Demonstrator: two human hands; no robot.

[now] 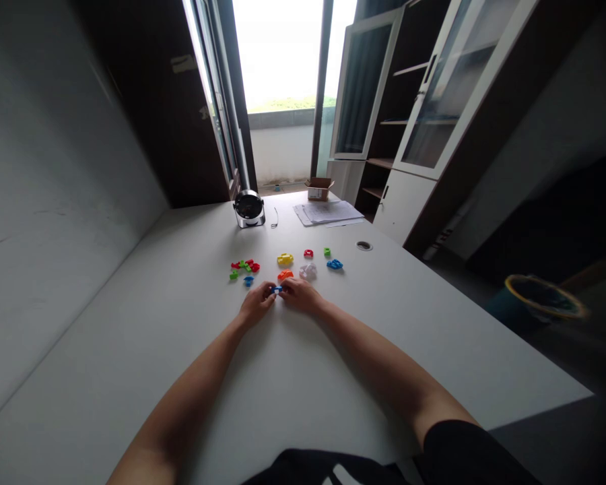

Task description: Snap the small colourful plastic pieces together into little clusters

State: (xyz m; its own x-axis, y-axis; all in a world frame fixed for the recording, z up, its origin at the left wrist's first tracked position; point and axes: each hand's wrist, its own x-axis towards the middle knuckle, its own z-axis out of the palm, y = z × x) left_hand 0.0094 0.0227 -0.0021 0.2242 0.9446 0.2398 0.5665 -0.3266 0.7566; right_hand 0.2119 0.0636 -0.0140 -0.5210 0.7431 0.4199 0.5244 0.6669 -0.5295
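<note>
Both hands meet at the middle of the white table. My left hand point(258, 301) pinches the left end of a small blue plastic piece point(277, 290), and my right hand point(299, 294) grips its right end. Fingers cover part of the piece, so its full shape is hidden. Just beyond the fingers lies an orange piece point(285, 275), with a whitish clear piece point(308, 271) to its right. Farther back is a yellow piece point(285, 259). Left of the hands sit another blue piece point(249, 281), a green piece point(233, 275) and a cluster of red and green pieces point(245, 265).
On the right are a blue piece point(334, 264), a red piece point(308, 253) and a green piece point(327, 251). Papers point(333, 212), a cardboard box point(319, 190) and a round black device point(249, 206) stand toward the back. A cable hole point(364, 246) pierces the table point(131, 323).
</note>
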